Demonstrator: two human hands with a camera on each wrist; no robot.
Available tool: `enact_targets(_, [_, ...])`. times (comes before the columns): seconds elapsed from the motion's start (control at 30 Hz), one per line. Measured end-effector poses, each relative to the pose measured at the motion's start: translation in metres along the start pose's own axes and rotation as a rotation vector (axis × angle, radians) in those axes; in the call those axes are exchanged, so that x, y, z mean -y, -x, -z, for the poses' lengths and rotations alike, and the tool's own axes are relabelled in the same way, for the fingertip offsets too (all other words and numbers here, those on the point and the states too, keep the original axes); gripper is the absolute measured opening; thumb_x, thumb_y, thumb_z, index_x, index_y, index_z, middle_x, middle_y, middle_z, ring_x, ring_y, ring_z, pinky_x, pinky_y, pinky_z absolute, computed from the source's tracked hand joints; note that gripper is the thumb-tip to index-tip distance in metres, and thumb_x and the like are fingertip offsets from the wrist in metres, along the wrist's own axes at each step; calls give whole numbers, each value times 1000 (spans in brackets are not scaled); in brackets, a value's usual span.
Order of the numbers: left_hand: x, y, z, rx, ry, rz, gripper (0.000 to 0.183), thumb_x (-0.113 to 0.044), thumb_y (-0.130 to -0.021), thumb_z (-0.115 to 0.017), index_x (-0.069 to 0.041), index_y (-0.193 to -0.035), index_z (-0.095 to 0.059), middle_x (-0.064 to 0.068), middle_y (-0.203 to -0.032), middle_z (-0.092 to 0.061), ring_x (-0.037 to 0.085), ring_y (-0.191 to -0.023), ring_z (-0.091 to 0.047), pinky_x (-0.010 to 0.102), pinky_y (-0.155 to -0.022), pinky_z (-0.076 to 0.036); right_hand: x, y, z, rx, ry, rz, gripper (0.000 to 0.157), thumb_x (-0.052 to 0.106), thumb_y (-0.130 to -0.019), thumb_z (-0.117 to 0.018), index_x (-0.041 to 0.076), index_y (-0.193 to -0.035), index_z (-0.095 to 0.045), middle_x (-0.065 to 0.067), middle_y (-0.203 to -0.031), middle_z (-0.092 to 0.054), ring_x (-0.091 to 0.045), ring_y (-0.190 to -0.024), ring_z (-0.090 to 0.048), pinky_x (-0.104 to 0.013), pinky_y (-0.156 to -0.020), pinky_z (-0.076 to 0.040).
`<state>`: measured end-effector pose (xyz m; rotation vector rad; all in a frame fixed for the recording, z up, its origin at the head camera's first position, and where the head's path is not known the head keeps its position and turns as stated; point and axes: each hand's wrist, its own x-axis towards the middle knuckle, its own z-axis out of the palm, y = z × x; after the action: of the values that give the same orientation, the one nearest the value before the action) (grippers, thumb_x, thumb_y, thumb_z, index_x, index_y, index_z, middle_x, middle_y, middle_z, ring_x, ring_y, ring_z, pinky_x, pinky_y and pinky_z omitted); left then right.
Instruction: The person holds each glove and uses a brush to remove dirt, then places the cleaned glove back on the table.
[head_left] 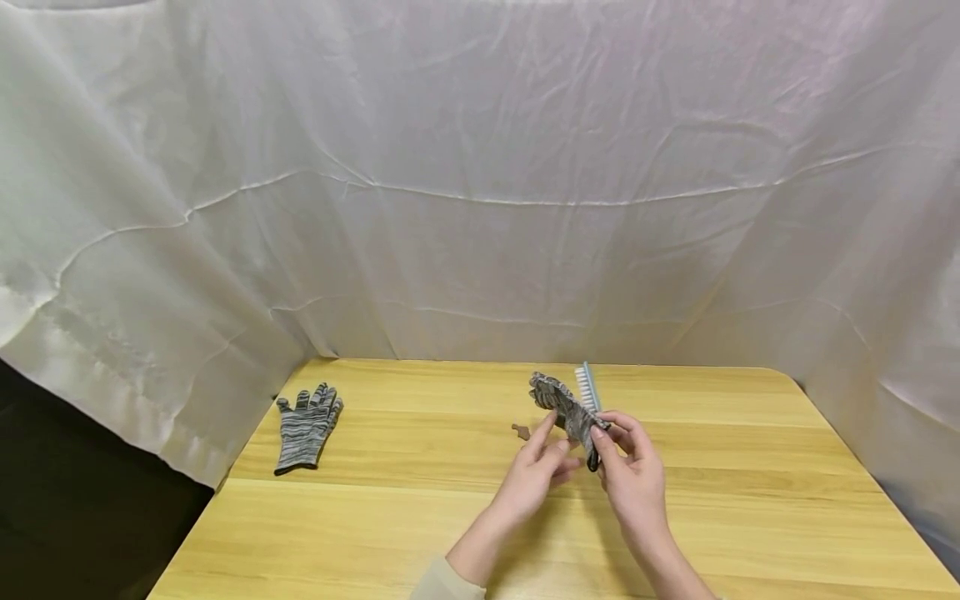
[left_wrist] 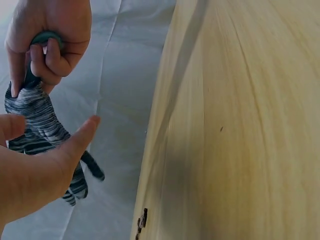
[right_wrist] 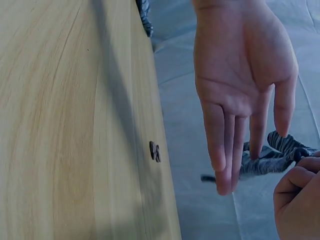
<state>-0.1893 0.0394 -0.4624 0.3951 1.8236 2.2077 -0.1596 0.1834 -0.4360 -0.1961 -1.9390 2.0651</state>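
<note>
A grey-and-black striped knit glove (head_left: 573, 415) is held up over the table. My right hand (head_left: 633, 475) pinches it at its dark cuff. A brush (head_left: 588, 387) with white bristles and a blue back stands up behind the glove. Its teal handle end (left_wrist: 46, 37) shows inside the curled fingers of my right hand in the left wrist view. My left hand (head_left: 525, 479) is beside the glove with fingertips right at it. In the right wrist view the left hand's fingers (right_wrist: 227, 150) are extended, palm toward the camera.
A second striped glove (head_left: 306, 427) lies flat near the table's left edge. A small brown piece (head_left: 521, 432) lies behind my left hand. The wooden table (head_left: 360, 542) is backed by a pale hanging cloth (head_left: 480, 250).
</note>
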Motion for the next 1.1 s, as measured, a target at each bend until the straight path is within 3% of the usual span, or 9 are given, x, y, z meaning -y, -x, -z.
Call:
enact_targets(0.2, [0,-1,0,20,111,32,62,-23,-112,-43,-4,-166,-18,33,-148,-51,46,-123,-63,50,-108,-51,1,1,-1,17,9,3,29,16,-103,-66,6,-130,-60,0,-104,-69,-4,-55,-45,-16,-44,-38])
enact_targets(0.47, [0,-5,3,-138,140,-49,58,-16,-108,-53,-5,-162,-34,26,-137,-60,31,-115,-69,42,-105,-55,0,1,-2,-20,-14,6,27,13,-103,-66,4,-128,-61,0,-101,-68,-3,-55,-45,-15,-45,-38])
enact_targets(0.77, [-1,-7,2,-268,156,-150,47,-2,-100,-64,6,-145,-54,13,-116,-64,11,-95,-67,31,-93,-61,-5,0,-2,-29,5,24,28,13,-101,-68,4,-127,-62,-1,-99,-66,-4,-55,-44,-16,-45,-39])
enact_targets(0.87, [-1,-7,3,-285,168,-193,51,3,-96,-67,8,-145,-53,15,-115,-61,13,-95,-69,29,-91,-61,-7,0,-3,-34,25,41,26,12,-101,-69,5,-125,-64,-2,-96,-66,-3,-54,-43,-16,-45,-37])
enact_targets(1.1, [-1,-7,5,-312,120,-236,67,9,-87,-75,-2,-148,-51,21,-134,-53,19,-98,-71,22,-79,-61,-12,-2,-3,-14,93,67,26,14,-101,-69,6,-126,-64,-1,-96,-66,-4,-50,-38,-18,-44,-36])
